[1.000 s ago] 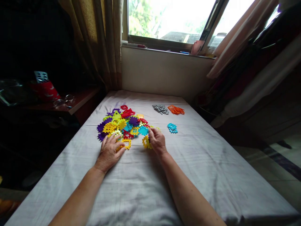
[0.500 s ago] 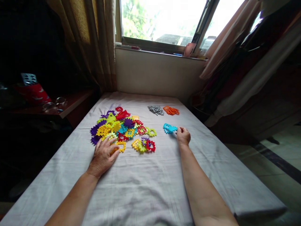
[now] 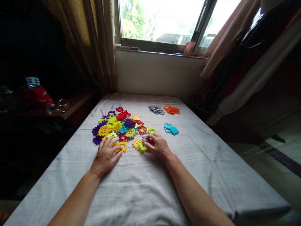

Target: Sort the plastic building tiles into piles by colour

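Broadly, a cloth-covered counter (image 3: 207, 182) below a window (image 3: 160, 20) carries a big mixed pile (image 3: 117, 126) of toothed plastic pieces.
The left hand (image 3: 105, 157) lies at the pile's near edge, its fingers spread apart over the front pieces. The right hand (image 3: 160, 147) reaches over a small group (image 3: 142, 146) of yellow, lime, purple and red pieces, just right of the pile; its fingers curl over the purple and red ones, but whether they are clamped on any cannot be told. Farther back sit a gray heap (image 3: 156, 109) and, just right of it, an orange heap (image 3: 171, 109). Nearer, two blue pieces (image 3: 174, 130) overlap. One yellow frame (image 3: 125, 146) lies by the left fingertips.
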Tool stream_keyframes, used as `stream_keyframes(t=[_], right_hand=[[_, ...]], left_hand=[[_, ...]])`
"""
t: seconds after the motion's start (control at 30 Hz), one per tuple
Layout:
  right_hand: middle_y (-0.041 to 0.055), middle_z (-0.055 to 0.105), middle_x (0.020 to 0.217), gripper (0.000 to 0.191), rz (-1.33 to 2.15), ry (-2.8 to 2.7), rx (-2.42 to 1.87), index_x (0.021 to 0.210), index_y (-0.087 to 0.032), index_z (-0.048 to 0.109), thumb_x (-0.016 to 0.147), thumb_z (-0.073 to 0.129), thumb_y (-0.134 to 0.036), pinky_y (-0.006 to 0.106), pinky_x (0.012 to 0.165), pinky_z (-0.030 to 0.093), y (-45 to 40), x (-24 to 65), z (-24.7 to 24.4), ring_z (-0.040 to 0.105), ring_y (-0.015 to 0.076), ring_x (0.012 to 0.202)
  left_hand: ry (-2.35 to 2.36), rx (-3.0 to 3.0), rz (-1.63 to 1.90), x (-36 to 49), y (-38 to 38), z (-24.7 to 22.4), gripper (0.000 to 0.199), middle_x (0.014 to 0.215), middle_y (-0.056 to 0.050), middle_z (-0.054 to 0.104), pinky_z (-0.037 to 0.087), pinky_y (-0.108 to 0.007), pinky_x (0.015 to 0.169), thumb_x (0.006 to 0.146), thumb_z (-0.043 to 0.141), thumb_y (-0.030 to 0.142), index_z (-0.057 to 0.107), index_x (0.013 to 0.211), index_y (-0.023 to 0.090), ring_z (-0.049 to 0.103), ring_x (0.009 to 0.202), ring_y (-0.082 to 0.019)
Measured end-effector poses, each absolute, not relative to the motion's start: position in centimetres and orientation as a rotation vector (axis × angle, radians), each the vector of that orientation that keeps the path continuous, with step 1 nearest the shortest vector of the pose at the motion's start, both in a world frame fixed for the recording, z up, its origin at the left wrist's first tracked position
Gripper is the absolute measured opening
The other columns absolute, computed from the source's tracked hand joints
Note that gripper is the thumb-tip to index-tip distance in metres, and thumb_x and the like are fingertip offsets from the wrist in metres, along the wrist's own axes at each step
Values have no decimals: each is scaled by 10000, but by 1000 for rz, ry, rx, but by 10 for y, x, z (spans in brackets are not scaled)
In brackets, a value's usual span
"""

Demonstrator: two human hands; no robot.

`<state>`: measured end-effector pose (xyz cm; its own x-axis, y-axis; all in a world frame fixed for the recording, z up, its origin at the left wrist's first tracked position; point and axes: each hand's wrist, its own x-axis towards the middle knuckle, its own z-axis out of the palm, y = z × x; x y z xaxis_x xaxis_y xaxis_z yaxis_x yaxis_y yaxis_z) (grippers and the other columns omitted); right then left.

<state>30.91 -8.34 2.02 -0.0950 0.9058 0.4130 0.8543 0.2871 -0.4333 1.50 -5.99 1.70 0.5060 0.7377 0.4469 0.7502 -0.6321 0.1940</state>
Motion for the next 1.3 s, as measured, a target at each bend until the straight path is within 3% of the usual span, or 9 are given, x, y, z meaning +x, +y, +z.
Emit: stream_keyframes(t=[0.13,0.23,0.37,0.53,0.87,1.03,1.17,1.3], right_hand=[[104,643,1226,501,101,-2127,-1424,1241,-219,629,790,730,-415,375,983,450,-85,279,20,571,240,1111],[104,652,1236,458,84,-2094,-1438,1249,-209,627,832,696,-387,373,1002,420,-75,268,25,565,229,1136],[61,701,1115,243,-4,-1891,-1727,1025,-245,734,921,571,-391,375,960,385,-60,256,39,583,214,1067],[60,701,1044,220,16,-1929,-1972,831,-258,782,832,640,-426,390,900,377,-44,235,54,564,249,1045],[17,714,1123,196,402,-1668,-2048,946,-297,767,852,603,-346,349,923,409,-33,219,61,600,215,1109],[-6,707,1173,247,347,-1840,-2068,1024,-333,745,877,551,-286,350,904,412,-35,219,64,600,212,1123],[74,724,1079,250,153,-1930,-2177,1014,-248,725,845,576,-358,398,909,400,-35,209,68,611,262,1076],[92,726,1070,256,135,-1968,-2212,1030,-212,682,809,601,-312,392,920,393,-31,201,73,618,262,1068]], left_hand=[[-1250,-2769,-777,16,-60,18,224,1327,-30,634,253,-606,1124,886,538,367,741,976,334,445,1346,-321],[-1197,-2803,-804,15,-60,17,224,1335,-16,630,255,-597,1128,889,539,341,731,1004,339,441,1350,-310],[-1214,-2760,-891,15,-59,15,235,1313,-29,645,293,-574,1120,882,542,327,708,1047,310,468,1330,-297],[-1275,-2665,-1039,14,-56,12,235,1251,-36,680,346,-538,1110,909,502,321,702,1025,280,535,1265,-269],[-1328,-2656,-1088,13,-55,12,224,1209,-32,697,388,-544,1084,895,525,328,722,994,286,560,1227,-273],[-1312,-2641,-1113,13,-55,11,220,1189,-32,706,403,-537,1073,895,522,318,722,977,280,565,1221,-269],[-1304,-2605,-1147,12,-54,10,211,1158,-30,715,427,-523,1051,898,521,313,720,959,282,580,1200,-263],[-1318,-2598,-1155,12,-53,8,204,1157,-27,714,418,-533,1056,895,527,319,719,956,287,581,1195,-268]])
